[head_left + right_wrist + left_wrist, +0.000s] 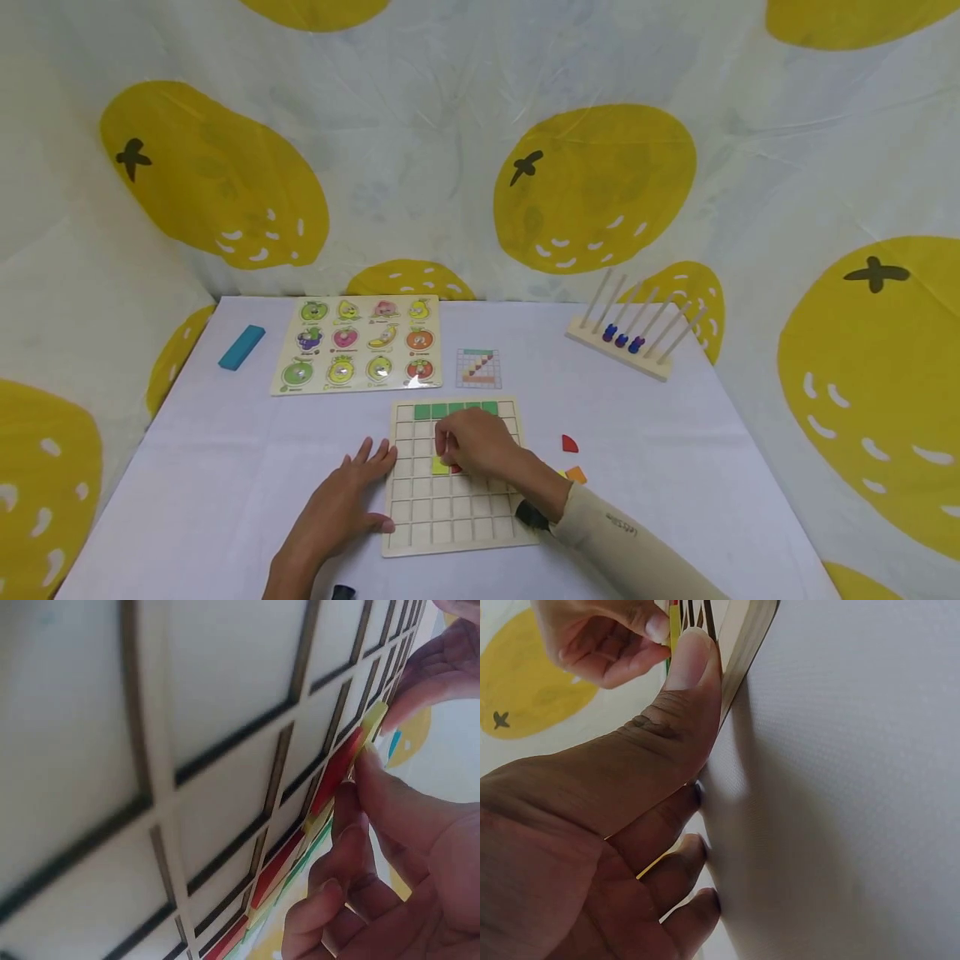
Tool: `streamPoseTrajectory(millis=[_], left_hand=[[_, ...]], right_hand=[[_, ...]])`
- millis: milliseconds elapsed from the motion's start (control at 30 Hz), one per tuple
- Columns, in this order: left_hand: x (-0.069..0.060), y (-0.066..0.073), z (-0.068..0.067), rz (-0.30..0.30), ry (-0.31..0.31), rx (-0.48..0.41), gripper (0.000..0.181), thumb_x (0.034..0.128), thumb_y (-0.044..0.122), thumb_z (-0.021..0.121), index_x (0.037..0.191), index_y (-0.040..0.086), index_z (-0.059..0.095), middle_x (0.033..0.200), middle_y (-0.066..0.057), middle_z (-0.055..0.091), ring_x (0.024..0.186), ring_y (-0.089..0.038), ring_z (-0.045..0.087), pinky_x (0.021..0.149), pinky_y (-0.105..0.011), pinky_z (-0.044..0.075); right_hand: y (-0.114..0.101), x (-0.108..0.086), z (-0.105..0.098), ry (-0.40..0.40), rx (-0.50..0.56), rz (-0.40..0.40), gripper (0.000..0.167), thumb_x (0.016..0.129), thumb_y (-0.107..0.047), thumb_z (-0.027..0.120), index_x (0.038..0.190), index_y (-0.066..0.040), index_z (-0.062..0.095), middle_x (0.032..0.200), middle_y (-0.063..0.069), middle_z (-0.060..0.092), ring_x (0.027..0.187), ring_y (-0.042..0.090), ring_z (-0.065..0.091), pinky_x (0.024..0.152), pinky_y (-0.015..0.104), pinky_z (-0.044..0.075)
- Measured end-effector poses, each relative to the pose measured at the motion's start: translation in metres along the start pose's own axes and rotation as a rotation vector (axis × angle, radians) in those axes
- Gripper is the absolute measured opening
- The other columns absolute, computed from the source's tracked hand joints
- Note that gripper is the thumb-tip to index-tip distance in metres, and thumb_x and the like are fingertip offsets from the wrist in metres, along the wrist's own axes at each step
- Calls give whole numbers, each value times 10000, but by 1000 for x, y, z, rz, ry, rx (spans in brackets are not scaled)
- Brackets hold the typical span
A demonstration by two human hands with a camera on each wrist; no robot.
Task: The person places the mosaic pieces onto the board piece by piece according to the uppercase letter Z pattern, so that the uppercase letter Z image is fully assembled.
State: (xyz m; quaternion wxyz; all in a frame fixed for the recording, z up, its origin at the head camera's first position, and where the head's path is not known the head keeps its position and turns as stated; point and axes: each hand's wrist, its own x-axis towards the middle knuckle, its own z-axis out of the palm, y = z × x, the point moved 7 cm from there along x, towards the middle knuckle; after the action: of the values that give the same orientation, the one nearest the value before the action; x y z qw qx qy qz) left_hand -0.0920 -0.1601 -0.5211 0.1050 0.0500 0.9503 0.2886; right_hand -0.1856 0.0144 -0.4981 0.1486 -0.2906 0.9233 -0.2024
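Note:
A pale wooden grid board [442, 533] lies in front of me, with a row of green square tiles [423, 412] along its far side. My right hand [480, 442] is over the board, fingers bent, thumb and forefinger at a yellow tile [439, 467]. In the right wrist view the thumb touches that yellow tile [373, 720], which sits slightly raised beside a red piece [339, 766]. More red pieces [277, 866] run along the grid there. Fingers spread, my left hand [337, 504] rests at the board's left edge, its thumb touching the rim.
A pattern card [478, 368] lies beyond the board, beside a fruit picture board [356, 343]. A peg stand with dark blue beads [622, 340] is at back right; a teal block [242, 347] at back left. Loose red [570, 444] and orange [576, 475] pieces lie right of the grid.

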Motion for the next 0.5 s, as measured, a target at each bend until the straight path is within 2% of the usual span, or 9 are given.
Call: streamPoseTrajectory(millis=[200,333,500], left_hand=[[0,0,0,3,-4,15,1082,570,295,1017,1539,120,568,1632,-76,505,1598,-368,353,1245,-655,368],[-1,1,-2,6,0,14,1073,577,295,1011,1538,119,569,1631,-78,503,1593,-376,359,1236,-662,374],[0,1,-1,-4,-8,7,1070,584,302,1013,1542,129,567,1641,-69,496,1594,-389,352,1219,-679,384]], right_hand=[[-4,-1,-1,-20,9,-12,214,912,-205,848,764,-261,704,631,-143,576,636,33,529,571,209,410],[-6,-2,0,-18,-8,-27,221,863,-282,901,779,-267,697,649,-146,572,652,29,517,588,211,412],[-5,-1,2,-19,-31,-10,230,833,-285,924,785,-272,700,649,-147,567,656,35,520,582,222,423]])
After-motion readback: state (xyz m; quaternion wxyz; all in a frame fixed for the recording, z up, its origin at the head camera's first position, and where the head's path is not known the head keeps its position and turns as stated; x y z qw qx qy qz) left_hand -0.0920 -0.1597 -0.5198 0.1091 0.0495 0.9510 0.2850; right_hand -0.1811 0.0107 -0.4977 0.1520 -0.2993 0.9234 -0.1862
